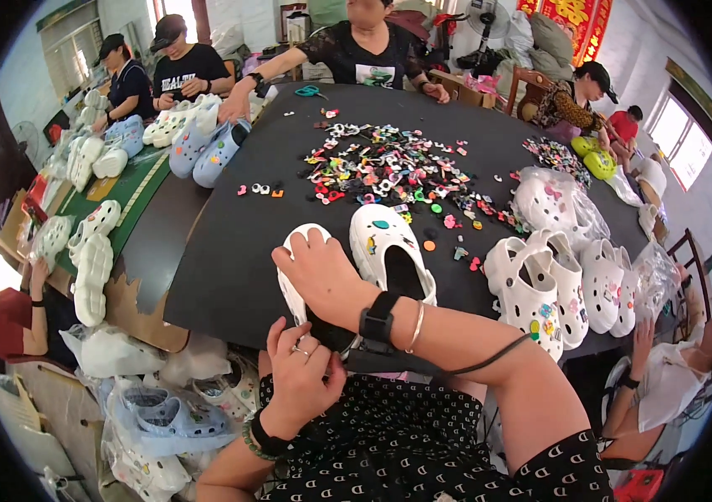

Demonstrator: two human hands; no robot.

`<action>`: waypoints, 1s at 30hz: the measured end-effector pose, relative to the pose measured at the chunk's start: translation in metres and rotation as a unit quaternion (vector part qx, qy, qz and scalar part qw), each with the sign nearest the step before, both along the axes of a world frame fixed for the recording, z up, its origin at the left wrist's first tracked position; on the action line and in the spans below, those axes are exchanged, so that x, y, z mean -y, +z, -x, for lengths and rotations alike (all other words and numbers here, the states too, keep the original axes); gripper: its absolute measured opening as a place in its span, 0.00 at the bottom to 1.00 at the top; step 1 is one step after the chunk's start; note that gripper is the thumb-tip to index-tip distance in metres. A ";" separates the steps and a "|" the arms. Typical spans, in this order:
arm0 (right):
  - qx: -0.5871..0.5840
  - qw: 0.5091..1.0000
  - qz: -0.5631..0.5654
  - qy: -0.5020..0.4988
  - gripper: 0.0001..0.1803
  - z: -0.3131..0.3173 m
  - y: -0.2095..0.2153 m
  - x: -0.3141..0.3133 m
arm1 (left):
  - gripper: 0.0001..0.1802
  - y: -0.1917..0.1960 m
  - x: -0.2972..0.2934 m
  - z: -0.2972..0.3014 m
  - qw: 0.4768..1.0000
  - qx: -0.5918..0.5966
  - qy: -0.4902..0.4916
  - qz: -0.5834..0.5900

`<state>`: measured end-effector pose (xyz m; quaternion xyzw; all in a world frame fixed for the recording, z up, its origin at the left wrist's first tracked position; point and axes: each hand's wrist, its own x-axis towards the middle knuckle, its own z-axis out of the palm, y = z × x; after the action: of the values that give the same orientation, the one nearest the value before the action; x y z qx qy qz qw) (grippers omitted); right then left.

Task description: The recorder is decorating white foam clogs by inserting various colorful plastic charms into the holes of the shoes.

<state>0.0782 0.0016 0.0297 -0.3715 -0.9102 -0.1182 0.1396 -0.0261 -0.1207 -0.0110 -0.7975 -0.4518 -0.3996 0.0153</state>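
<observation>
A white clog (290, 294) with a dark insole points away from me at the table's near edge. My right hand (320, 269) lies across its toe, fingers bent over the upper and closed on it; the palm hides what is under them. By the heel, my left hand (304, 368) has curled fingers, and anything they hold is hidden. Just right of them stands a second white clog (385, 251) with several colourful charms on its toe. Beyond both, a heap of small colourful shoe charms (381, 167) spreads over the black tabletop (230, 243).
Decorated white clogs (531, 289) stand at right, beside a plastic-wrapped clog (550, 201). Blue clogs (209, 155) sit far left, near teal scissors (311, 90). Bagged clogs (172, 410) are piled at lower left. Co-workers sit around; one person's arm (268, 71) reaches toward the blue clogs.
</observation>
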 end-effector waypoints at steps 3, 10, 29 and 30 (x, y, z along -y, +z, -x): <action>-0.064 0.995 0.005 0.075 0.30 -0.016 -0.003 -0.006 | 0.06 0.012 0.001 -0.005 0.999 -0.038 0.005 0.002; -0.294 0.941 0.166 -0.005 0.24 -0.104 0.051 0.020 | 0.19 0.037 -0.013 -0.009 0.996 -0.050 0.063 0.040; -0.405 0.791 0.450 0.090 0.39 -0.045 -0.057 0.091 | 0.28 0.068 -0.098 0.057 0.982 -0.129 -0.011 0.137; -0.406 0.791 0.450 0.091 0.39 -0.030 -0.063 0.089 | 0.28 0.062 -0.100 0.063 0.977 -0.151 0.033 0.147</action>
<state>0.1080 -0.0877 -0.0335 -0.3217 -0.7498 0.4793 0.3232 -0.0890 -0.0204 0.0508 -0.8268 -0.5242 -0.2029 -0.0213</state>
